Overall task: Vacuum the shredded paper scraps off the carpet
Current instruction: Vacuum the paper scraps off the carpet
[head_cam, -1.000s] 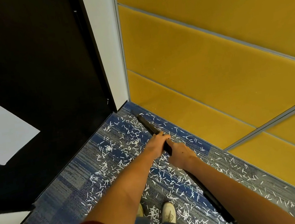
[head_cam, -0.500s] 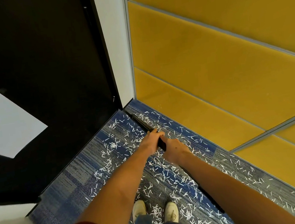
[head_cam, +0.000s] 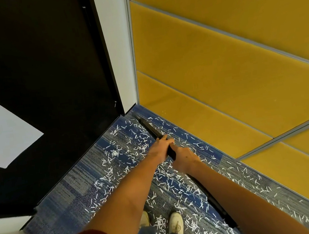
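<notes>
- White shredded paper scraps (head_cam: 115, 152) lie strewn across the blue-grey carpet (head_cam: 76, 186).
- The long black vacuum wand (head_cam: 149, 127) slants into the corner by the yellow padded wall (head_cam: 224, 88).
- The left hand (head_cam: 158, 149) and right hand (head_cam: 185, 157) both grip it, probably to steer.

No legible text, label, brand, number or sign in the head view.

Surfaces checked:
- white sheet (head_cam: 1, 126) on the black door (head_cam: 45, 62): face reads blank.
- vacuum wand (head_cam: 149, 127): plain black, no marking resolvable.
- yellow wall panels (head_cam: 220, 60): plain fabric, unmarked.
- white shoe (head_cam: 176, 223): no logo can be made out.
</notes>
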Demonstrator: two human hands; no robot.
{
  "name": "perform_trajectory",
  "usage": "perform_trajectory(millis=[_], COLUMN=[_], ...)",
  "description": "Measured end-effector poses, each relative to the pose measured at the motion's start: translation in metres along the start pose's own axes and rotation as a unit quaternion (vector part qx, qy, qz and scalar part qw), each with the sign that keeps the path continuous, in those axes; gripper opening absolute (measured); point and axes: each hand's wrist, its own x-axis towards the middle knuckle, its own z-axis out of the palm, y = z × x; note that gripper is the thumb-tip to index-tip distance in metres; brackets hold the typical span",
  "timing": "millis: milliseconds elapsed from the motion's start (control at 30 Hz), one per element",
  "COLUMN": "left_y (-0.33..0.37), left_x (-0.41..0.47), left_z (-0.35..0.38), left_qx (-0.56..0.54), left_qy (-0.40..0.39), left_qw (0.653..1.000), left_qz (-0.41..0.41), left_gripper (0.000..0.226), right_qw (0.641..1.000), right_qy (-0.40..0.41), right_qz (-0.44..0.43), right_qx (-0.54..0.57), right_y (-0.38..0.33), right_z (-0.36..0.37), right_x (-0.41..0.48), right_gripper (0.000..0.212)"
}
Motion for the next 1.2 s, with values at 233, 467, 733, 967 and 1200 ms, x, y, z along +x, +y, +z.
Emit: perform_trajectory(millis=[233,467,733,967,1200], left_y=[-0.002,-0.002,-0.011,-0.015,-0.019], left_x=[-0.02,-0.046,-0.08,-0.096,-0.107], left_z=[0.004,0.027,0.042,0.041,0.043], left_qx=[-0.031,-0.041,-0.077,-0.079,-0.102], left_qy=[-0.003,0.005,0.054,0.062,0.087], left_qw=[0.998,0.996,0.991,0.99,0.984], left_qz=[-0.06,-0.079,-0.1,-0.102,-0.115], left_gripper=[0.047,0.052,0.058,0.056,0.052], right_qw=[0.999,0.993,0.986,0.982,0.979], right_qy=[-0.031,-0.081,-0.094,-0.112,-0.123], right_qz=[-0.035,-0.069,-0.114,-0.135,-0.139], right_qx=[-0.027,-0.049,-0.082,-0.071,-0.082], right_y=[-0.001,0.002,-0.01,-0.019,-0.023], right_z=[0.002,0.011,0.023,0.021,0.019], right_x=[-0.009,-0.033,-0.053,-0.064,-0.079], right_gripper=[0.066,0.075,0.063,0.066,0.093])
